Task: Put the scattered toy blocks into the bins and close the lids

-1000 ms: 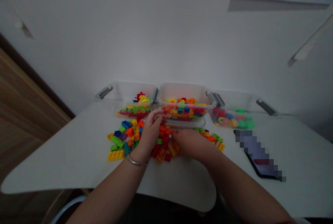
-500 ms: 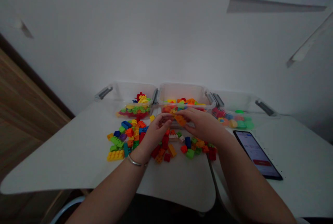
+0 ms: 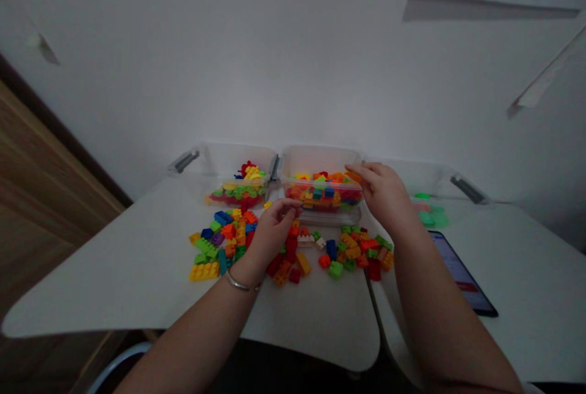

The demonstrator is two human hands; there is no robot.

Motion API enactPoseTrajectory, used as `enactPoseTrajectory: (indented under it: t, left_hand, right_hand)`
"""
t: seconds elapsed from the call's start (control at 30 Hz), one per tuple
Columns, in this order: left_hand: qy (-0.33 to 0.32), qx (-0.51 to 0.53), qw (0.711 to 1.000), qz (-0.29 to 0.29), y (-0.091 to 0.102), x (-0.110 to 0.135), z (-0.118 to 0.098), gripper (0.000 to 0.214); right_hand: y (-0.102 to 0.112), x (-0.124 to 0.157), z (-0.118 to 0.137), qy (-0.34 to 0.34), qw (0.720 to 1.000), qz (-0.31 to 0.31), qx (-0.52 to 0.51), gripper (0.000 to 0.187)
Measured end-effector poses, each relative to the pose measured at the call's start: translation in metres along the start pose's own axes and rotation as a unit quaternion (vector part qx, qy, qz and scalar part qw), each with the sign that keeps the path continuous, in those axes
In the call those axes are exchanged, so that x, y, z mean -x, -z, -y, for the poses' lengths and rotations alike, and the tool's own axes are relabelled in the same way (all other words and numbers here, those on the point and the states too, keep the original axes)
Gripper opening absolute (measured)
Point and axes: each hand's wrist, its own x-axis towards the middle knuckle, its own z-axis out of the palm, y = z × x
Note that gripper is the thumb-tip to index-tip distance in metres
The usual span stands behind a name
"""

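A heap of coloured toy bricks [image 3: 238, 241] lies spread on the white table [image 3: 137, 272]. My left hand [image 3: 270, 232] hovers over the heap's middle with its fingers curled and apart, nothing visible in them. My right hand [image 3: 384, 196] is raised at the right rim of the middle clear plastic box [image 3: 320, 165], which is full of bricks. Its fingertips pinch an orange brick [image 3: 352, 176] over that box.
A second clear box [image 3: 229, 165] with bricks stands left of the middle one. A third box [image 3: 434, 177] with round coloured pieces stands at the right. A phone [image 3: 462, 275] lies face up by my right forearm. A wooden panel is at the far left.
My right hand rose from the heap with an orange brick and moved back and right to the middle box. The left hand stayed over the heap.
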Motion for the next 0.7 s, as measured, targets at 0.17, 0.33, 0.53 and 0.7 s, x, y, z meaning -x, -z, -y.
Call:
enactPoseTrajectory:
  t: [0.17,0.33,0.53,0.7]
  left_hand:
    - [0.010,-0.007,1.000,0.000,-0.001,0.001,-0.001,0.013]
    - [-0.001,0.020,1.000,-0.013,-0.001,0.002,-0.004,0.014]
    - [0.004,0.037,0.999,-0.013,-0.001,0.001,0.000,0.014]
    - [-0.003,0.031,0.999,-0.016,0.000,0.000,0.002,0.014]
  right_hand:
    - [-0.001,0.000,0.005,0.027,0.993,0.113,0.038,0.047]
    - [0.003,0.001,0.017,0.028,0.985,0.138,0.095,0.037]
    - [-0.001,0.002,0.018,0.028,0.981,0.148,0.125,0.038]
    - [0.006,0.002,0.022,0.052,0.996,0.044,0.055,0.033]
